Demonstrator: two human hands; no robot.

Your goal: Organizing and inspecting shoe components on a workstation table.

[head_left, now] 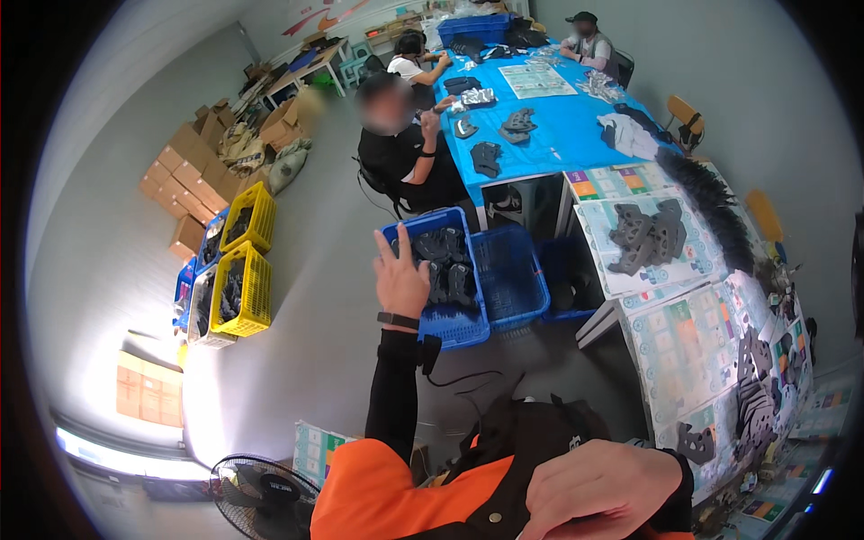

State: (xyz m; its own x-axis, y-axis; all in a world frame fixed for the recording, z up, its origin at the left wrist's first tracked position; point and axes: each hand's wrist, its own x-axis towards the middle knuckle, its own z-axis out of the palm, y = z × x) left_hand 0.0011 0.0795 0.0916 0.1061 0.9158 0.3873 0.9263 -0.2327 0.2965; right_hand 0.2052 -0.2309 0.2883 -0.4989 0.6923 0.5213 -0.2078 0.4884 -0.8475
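My left hand (402, 283) is raised in front of the blue crate (481, 310) with two fingers stretched out and apart. It holds nothing that I can see, and a dark band circles its wrist. Dark moulded parts (450, 281) lie in that crate, partly behind the hand. Close up at the lower edge, my right hand (598, 490) has its fingers curled; whatever may be inside them is hidden. Dark grey slotted parts (648, 236) rest on the printed sheet of the side table, beyond my right hand, and a stack of similar parts (756, 400) lies further right.
Another blue crate (511, 270) stands beside the first. Yellow crates (241, 292) and cardboard boxes (184, 162) line the left floor. A fan (261, 495) stands at lower left. Three people sit around the blue-covered table (540, 135); a cable (463, 373) hangs near my left arm.
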